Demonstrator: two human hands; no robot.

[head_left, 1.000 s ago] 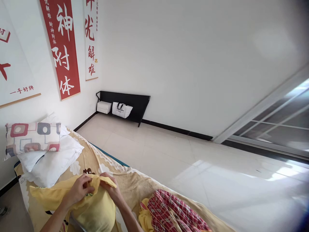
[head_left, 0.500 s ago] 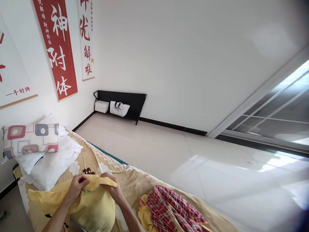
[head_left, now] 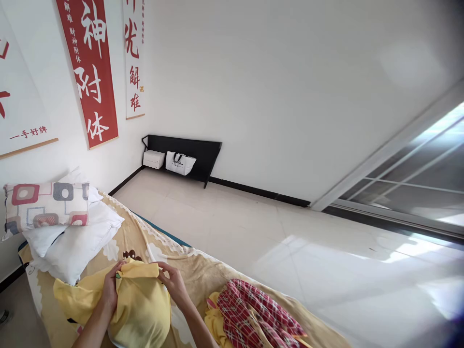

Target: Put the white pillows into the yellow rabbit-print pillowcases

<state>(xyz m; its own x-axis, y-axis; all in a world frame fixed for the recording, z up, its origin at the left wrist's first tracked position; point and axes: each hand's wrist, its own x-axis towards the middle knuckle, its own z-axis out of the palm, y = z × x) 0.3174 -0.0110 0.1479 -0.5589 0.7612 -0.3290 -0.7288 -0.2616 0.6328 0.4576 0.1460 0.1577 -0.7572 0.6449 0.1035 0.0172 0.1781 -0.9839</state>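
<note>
Both hands grip a yellow cloth garment (head_left: 143, 304) by its upper edge, above the bed. My left hand (head_left: 111, 287) is closed on the gathered cloth at the left, its fingertips partly hidden by the fabric. Thumb and fingers of my right hand (head_left: 171, 280) pinch the right end of the folded edge. The lower part of the garment bulges downward, and another part spreads left over the bed. To the right, a red plaid garment (head_left: 250, 304) lies crumpled beside a yellow piece of cloth (head_left: 216, 321).
The bed carries a tan patterned blanket (head_left: 203, 270). White pillows (head_left: 87, 237) and a patterned pillow (head_left: 47, 205) lie at its left end. Beyond it, a white box (head_left: 153, 159) and a white bag (head_left: 180, 163) stand against a black panel (head_left: 203, 159). A sliding door (head_left: 409, 179) is at right.
My left hand has shifted slightly down and left and turned, its fingers now behind the cloth. My right hand has slid to the folded edge's end. The cloth's left part has drawn inward.
</note>
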